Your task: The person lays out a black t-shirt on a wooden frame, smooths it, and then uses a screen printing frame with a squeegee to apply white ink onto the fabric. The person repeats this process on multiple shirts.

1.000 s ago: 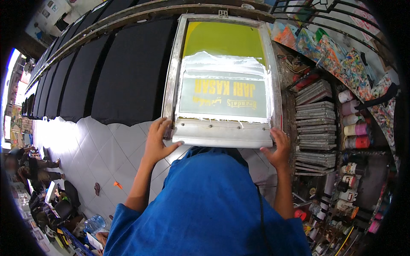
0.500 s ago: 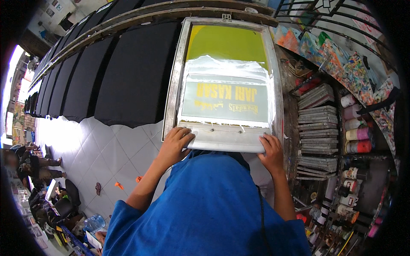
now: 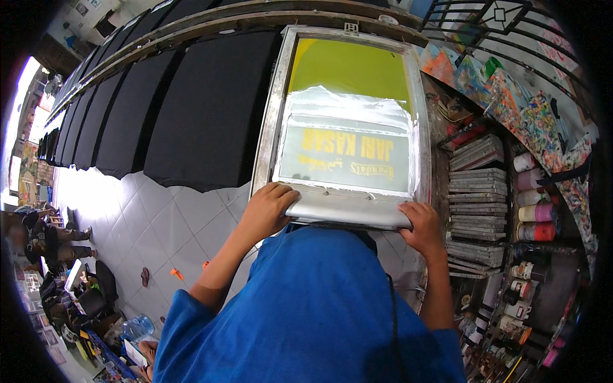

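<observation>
A metal-framed printing screen [image 3: 274, 115] lies in front of me, with yellow-green mesh at its far end and a paler panel with yellow lettering nearer to me. White ink or paste streaks its middle and inner edges. My left hand [image 3: 267, 207] is closed around the near left corner of the frame, fingers on top. At the near right corner, my right hand [image 3: 421, 223] grips the frame the same way. The undersides of both grips are hidden. The near edge of the frame sits close against my blue shirt [image 3: 306, 306].
Black cloth-covered boards [image 3: 211, 108] run in a row to the left. Stacked flat frames [image 3: 477, 204] and paint containers [image 3: 536, 214] stand at the right. Beyond the tiled floor [image 3: 172, 223], a person [image 3: 54, 236] is at far left. Long rails [image 3: 306, 16] cross the far side.
The near end of the screen has shifted slightly to the right, and the frame now sits a little tilted. Both hands have moved along with it, keeping their grip.
</observation>
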A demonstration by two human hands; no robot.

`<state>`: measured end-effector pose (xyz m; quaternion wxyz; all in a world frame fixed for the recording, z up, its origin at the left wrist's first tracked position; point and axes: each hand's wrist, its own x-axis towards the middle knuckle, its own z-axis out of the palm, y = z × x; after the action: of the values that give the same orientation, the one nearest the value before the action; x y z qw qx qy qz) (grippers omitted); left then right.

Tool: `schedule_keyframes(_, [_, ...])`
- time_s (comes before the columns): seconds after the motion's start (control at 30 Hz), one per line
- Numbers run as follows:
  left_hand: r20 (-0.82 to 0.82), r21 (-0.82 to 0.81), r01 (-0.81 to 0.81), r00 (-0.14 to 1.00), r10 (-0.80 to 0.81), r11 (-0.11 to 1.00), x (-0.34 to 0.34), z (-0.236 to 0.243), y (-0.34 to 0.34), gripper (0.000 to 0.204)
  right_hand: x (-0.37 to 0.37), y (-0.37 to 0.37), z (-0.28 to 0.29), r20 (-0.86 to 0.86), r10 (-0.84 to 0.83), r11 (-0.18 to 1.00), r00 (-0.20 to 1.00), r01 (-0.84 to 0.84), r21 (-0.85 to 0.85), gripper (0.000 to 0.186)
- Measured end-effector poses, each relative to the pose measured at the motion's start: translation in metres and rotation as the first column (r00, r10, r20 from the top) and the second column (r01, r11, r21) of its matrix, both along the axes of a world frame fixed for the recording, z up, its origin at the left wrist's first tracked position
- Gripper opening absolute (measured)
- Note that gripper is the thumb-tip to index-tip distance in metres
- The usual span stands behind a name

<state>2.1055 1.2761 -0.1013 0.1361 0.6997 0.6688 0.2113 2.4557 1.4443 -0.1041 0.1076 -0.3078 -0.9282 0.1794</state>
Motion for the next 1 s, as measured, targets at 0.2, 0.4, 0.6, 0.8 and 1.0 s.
schedule_keyframes(0.2, [-0.024, -0.053, 0.012, 1.0, -0.013, 0.999, 0.001, 0.0, 0.002, 0.05, -0.004, 0.002, 0.003, 0.059, 0.014, 1.0, 0.998, -0.012, -0.029, 0.052])
schedule_keyframes(0.4, [0.089, -0.054, -0.047, 0.995, 0.052, 0.997, -0.001, 0.0, -0.007, 0.059, 0.008, -0.004, -0.005, -0.114, -0.086, 0.993, 0.99, 0.076, -0.089, 0.052])
schedule_keyframes(0.6, [0.305, 0.05, -0.457, 0.854, 0.422, 0.888, -0.029, -0.051, -0.03, 0.071, 0.066, 0.035, -0.108, -0.202, -0.769, 0.59, 0.607, 0.551, -0.591, 0.051])
schedule_keyframes(0.8, [0.488, -0.288, -0.65, 0.532, 0.692, 0.703, -0.027, -0.085, -0.028, 0.057, 0.038, 0.035, -0.095, -0.042, -0.773, 0.513, 0.632, 0.585, -0.628, 0.057])
schedule_keyframes(1.0, [0.526, -0.369, -0.622, 0.472, 0.707, 0.69, -0.039, -0.087, -0.017, 0.044, 0.048, 0.043, -0.108, -0.014, -0.759, 0.521, 0.651, 0.595, -0.612, 0.062])
